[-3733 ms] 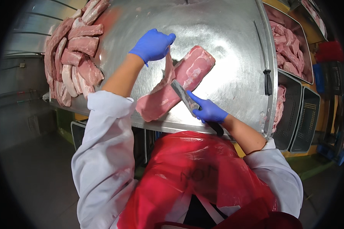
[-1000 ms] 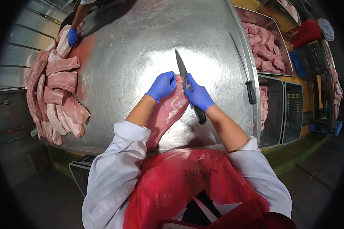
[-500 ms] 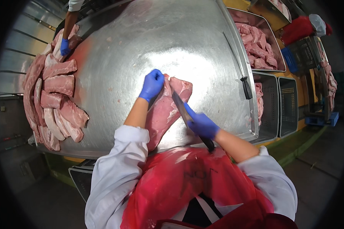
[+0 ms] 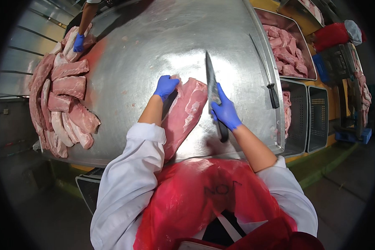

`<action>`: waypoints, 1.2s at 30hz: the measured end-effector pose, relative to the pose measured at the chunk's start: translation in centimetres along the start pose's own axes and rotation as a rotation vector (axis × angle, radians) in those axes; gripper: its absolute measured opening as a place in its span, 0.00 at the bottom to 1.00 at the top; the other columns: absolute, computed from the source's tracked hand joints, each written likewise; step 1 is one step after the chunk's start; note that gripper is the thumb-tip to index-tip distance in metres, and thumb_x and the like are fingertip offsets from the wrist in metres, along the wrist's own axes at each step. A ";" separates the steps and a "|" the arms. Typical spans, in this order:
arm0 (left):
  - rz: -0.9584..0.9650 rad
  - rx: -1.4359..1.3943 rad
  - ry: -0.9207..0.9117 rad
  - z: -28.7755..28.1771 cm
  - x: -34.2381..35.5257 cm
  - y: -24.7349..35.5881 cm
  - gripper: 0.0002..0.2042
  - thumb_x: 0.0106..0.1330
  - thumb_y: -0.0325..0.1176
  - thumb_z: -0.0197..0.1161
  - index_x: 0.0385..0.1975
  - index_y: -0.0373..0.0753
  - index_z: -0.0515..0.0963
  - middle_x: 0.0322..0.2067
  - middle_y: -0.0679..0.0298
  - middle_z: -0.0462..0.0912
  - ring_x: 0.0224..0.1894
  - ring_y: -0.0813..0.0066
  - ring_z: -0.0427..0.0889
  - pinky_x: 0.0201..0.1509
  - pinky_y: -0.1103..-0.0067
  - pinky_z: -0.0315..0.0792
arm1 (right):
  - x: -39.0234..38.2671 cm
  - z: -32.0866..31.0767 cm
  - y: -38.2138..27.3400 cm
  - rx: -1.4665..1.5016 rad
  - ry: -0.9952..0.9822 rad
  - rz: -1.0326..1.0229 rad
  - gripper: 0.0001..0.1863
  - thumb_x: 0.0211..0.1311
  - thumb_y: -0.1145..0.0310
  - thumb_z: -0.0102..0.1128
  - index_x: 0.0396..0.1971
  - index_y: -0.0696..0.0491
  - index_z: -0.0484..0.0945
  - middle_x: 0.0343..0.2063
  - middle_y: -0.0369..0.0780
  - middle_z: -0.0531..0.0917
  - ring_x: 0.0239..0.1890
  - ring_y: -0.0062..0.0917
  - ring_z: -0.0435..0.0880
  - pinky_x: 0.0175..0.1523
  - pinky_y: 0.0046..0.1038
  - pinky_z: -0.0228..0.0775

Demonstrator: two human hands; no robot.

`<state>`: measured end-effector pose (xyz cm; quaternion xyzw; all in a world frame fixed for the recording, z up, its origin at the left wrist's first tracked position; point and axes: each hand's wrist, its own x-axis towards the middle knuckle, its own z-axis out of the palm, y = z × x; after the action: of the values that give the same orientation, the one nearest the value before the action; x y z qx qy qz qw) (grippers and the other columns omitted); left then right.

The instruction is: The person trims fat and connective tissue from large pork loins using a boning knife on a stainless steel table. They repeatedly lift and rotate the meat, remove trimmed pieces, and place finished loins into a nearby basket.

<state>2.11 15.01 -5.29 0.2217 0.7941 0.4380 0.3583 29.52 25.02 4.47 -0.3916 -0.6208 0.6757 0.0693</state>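
Observation:
A large piece of raw pink meat (image 4: 186, 111) with pale fat along its right side lies on the steel table (image 4: 150, 52) in front of me. My left hand (image 4: 165, 86), in a blue glove, is closed on the far left edge of that meat, where a flap is pulled up. On the right, my blue-gloved right hand (image 4: 226, 110) grips a long knife (image 4: 210, 73) with a dark handle. The blade points away from me, just right of the meat and apart from it. My fingers partly cover the blade's lower part.
Many cuts of meat (image 4: 69, 86) are piled at the table's left, where another person's gloved hand (image 4: 78, 43) touches one. A thin rod with a black handle (image 4: 272, 95) lies near the right edge. Beyond are a metal tub (image 4: 309, 54) of meat and grey crates (image 4: 317, 118).
The knife has come off the meat and swung to the right, its tip now pointing away from me. My left hand still holds the flap.

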 end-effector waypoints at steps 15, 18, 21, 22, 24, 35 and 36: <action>0.379 0.205 0.064 0.5 -9.7 10.8 0.11 0.54 0.35 0.65 0.29 0.33 0.78 0.23 0.49 0.81 0.26 0.58 0.83 0.33 0.69 0.75 | 3.8 6.4 0.9 -0.155 -0.407 0.074 0.41 0.65 0.70 0.50 0.76 0.43 0.46 0.22 0.42 0.80 0.21 0.25 0.80 0.31 0.29 0.77; 0.372 0.098 0.199 -1.4 -9.9 10.8 0.12 0.56 0.36 0.66 0.30 0.33 0.78 0.24 0.50 0.82 0.26 0.58 0.83 0.33 0.70 0.75 | -2.9 5.4 -1.4 -0.462 -0.576 0.053 0.40 0.65 0.72 0.49 0.76 0.43 0.47 0.22 0.42 0.80 0.21 0.23 0.80 0.30 0.29 0.76; 0.368 0.086 0.221 -3.7 -11.8 11.7 0.11 0.58 0.35 0.64 0.31 0.33 0.79 0.23 0.59 0.81 0.28 0.78 0.78 0.34 0.76 0.74 | -8.2 2.6 0.5 -0.489 -0.769 0.073 0.38 0.66 0.69 0.48 0.76 0.42 0.50 0.23 0.44 0.83 0.21 0.27 0.82 0.34 0.31 0.79; 0.405 0.048 0.241 -3.8 -12.8 12.1 0.10 0.57 0.35 0.64 0.31 0.33 0.78 0.23 0.61 0.80 0.28 0.80 0.77 0.34 0.77 0.73 | -7.4 3.5 0.3 -0.500 -0.741 0.048 0.38 0.66 0.69 0.48 0.76 0.42 0.49 0.23 0.44 0.83 0.20 0.27 0.82 0.34 0.31 0.79; 0.425 0.036 0.233 -3.9 -15.0 13.8 0.10 0.57 0.35 0.65 0.31 0.33 0.78 0.23 0.62 0.79 0.28 0.80 0.77 0.34 0.78 0.73 | -4.4 6.7 -0.3 -0.507 -0.660 -0.002 0.39 0.66 0.70 0.48 0.76 0.42 0.48 0.22 0.43 0.82 0.20 0.27 0.82 0.34 0.31 0.79; 0.894 0.542 0.863 -21.4 -35.9 15.5 0.13 0.63 0.30 0.59 0.43 0.28 0.81 0.46 0.55 0.83 0.48 0.66 0.82 0.55 0.73 0.74 | -7.2 8.8 2.8 -0.405 -0.937 -0.087 0.41 0.69 0.75 0.52 0.77 0.35 0.47 0.26 0.39 0.81 0.22 0.19 0.79 0.33 0.25 0.77; 0.694 -0.111 0.972 -22.0 -40.5 15.2 0.17 0.64 0.31 0.55 0.48 0.25 0.79 0.51 0.49 0.81 0.52 0.59 0.81 0.59 0.70 0.72 | -5.9 9.6 3.2 -0.244 -0.929 -0.096 0.39 0.69 0.71 0.51 0.77 0.36 0.47 0.26 0.36 0.79 0.23 0.19 0.78 0.32 0.24 0.76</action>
<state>12.03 -15.83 30.81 0.2233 0.7241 0.6215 -0.1991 28.91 13.35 3.44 -0.0245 -0.6781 0.6973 -0.2310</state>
